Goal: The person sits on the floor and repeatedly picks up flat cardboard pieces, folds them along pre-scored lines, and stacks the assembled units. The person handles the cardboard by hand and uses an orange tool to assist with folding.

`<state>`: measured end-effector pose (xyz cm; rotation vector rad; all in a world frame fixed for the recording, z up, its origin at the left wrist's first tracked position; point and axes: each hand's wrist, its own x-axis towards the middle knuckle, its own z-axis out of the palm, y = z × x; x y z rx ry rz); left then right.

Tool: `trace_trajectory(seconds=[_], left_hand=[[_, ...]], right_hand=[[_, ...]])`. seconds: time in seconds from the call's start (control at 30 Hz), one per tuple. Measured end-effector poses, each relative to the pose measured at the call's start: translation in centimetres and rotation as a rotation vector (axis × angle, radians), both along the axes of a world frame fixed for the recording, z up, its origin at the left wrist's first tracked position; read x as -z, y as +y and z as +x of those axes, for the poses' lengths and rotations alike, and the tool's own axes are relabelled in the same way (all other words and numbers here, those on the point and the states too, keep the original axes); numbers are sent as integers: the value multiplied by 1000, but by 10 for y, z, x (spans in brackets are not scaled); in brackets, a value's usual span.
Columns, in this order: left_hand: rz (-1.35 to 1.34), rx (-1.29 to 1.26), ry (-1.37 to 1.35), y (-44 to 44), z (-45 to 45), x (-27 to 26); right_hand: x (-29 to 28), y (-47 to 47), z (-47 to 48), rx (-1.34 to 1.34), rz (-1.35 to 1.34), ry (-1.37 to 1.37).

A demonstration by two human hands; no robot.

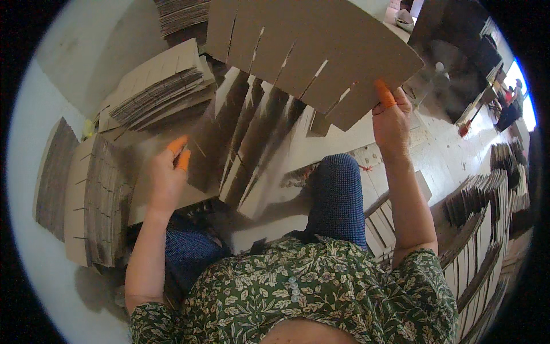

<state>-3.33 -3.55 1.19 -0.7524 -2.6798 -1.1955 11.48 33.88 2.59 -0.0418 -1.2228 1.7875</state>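
A large slotted cardboard sheet is raised at the top of the view, gripped at its lower right corner by my right hand, with an orange cover on the thumb. Several slots run in from the sheet's lower edge. Below it stand upright cardboard strips, slightly fanned. My left hand, with orange covers on two fingertips, is slightly blurred and holds nothing; its thumb and finger are apart. It hovers over a flat brown surface, left of the strips. My knees in blue patterned trousers are on either side of the strips' near end.
Slotted cardboard stacks stand at the left and upper left. More slotted cardboard pieces are piled at the right. A fan is at the upper right. Farther off, a person is near a bright opening.
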Motion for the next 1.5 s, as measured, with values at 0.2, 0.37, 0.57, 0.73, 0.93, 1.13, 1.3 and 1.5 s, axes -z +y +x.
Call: trace_trajectory(seconds=[0.2, 0.37, 0.57, 0.73, 0.93, 1.13, 1.3, 1.5], left_hand=[[-56, 73, 498, 19, 21, -20], [-143, 112, 330, 43, 52, -30], [-208, 205, 388, 30, 31, -15], [-127, 172, 244, 26, 33, -14], [-281, 140, 231, 16, 34, -20], [-287, 103, 263, 9, 30, -19], [-239, 71, 250, 4, 26, -19], [-123, 94, 225, 2, 24, -17]], right_hand=[[8, -3, -5, 178, 339, -148], [5, 3, -10, 258, 488, -130], [-8, -10, -14, 164, 409, -147], [-1, -2, -25, 136, 434, -184], [-5, 2, -33, 144, 586, -238], [2, 8, -31, 44, 534, -235], [3, -1, -24, 24, 454, -345], [10, -1, -23, 66, 468, -336]])
